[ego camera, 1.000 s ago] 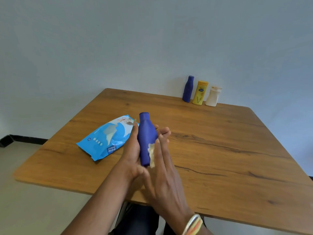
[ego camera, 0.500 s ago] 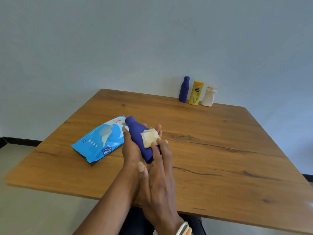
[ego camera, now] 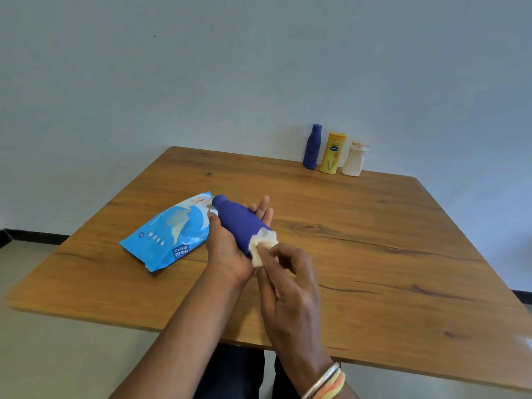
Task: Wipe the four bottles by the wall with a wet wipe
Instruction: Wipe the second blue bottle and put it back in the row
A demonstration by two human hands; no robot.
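My left hand [ego camera: 230, 249] cradles a dark blue bottle [ego camera: 237, 221], tilted with its cap toward the upper left, over the wooden table [ego camera: 374, 254]. My right hand [ego camera: 290, 286] pinches a crumpled white wet wipe [ego camera: 263, 244] against the bottle's base end. By the wall at the far edge stand three upright bottles side by side: a blue bottle [ego camera: 312, 147], a yellow bottle [ego camera: 333, 153] and a white bottle [ego camera: 354, 159].
A blue wet-wipe pack [ego camera: 169, 231] lies flat on the table just left of my left hand. The table's near edge runs below my forearms. A pale wall rises directly behind the three bottles.
The held bottle has tipped further, cap toward the left. The wipe has slid from the bottle's middle down to its base, and my right hand's fingers have curled around it.
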